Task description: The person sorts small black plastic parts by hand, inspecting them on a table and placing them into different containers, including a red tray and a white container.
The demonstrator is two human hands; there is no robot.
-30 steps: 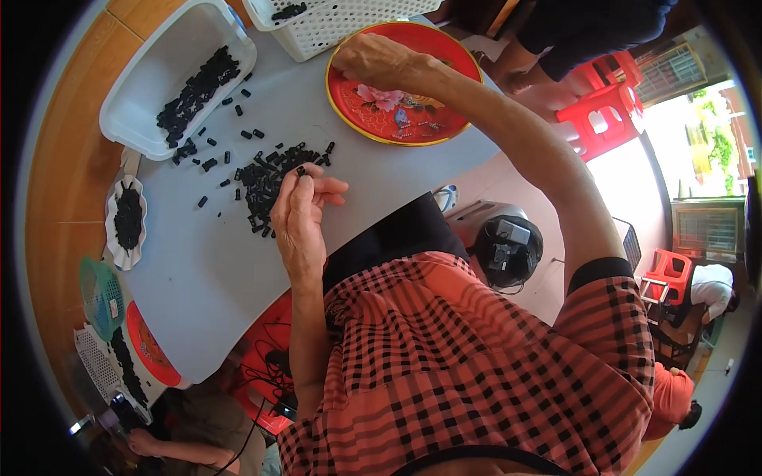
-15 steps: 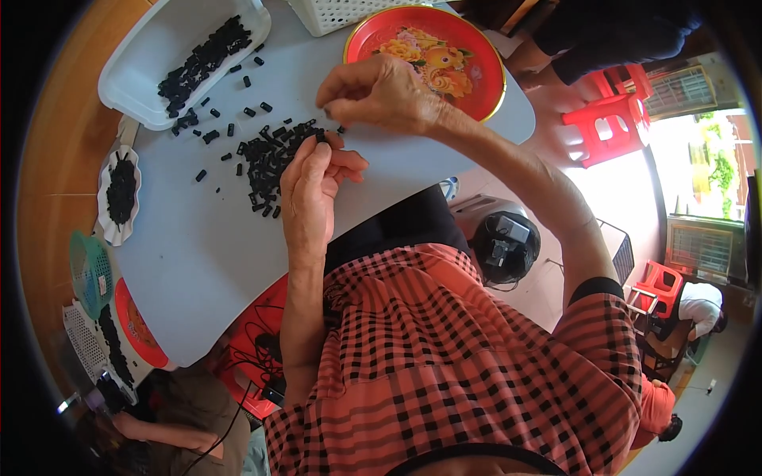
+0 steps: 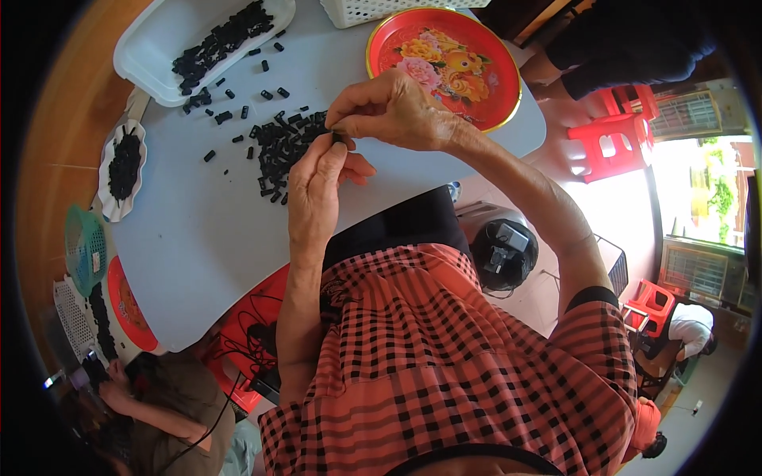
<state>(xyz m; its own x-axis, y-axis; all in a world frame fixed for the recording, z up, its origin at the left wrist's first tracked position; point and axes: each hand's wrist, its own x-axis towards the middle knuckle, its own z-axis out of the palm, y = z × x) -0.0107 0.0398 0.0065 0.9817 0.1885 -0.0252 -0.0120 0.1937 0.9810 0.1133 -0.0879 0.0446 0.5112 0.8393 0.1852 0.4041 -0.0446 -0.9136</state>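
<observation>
Over the near side of a pile of small black plastic parts [image 3: 278, 151], my two hands meet. My left hand [image 3: 315, 186] is closed, with a small black plastic part [image 3: 338, 139] pinched between thumb and forefinger, its other fingers curled to the right. From the right, my right hand [image 3: 397, 111] reaches in with thumb and fingertips pressed together right at that part. What the right fingertips pinch, if anything, is too small and too covered to make out. The pile lies on a pale grey-blue table [image 3: 182, 262].
A white tub [image 3: 147, 55] of black parts stands far left, loose parts beside it. Nearer is a scalloped white dish [image 3: 109, 202] with thin black pieces. A red floral tray [image 3: 508, 87] lies at the far right, near a white perforated basket [image 3: 357, 12]. Another person [image 3: 182, 412] sits lower left.
My right hand has come down and left, bringing its fingertips onto the part in my left hand. The whole view has shifted slightly, with the table things appearing further right and up.
</observation>
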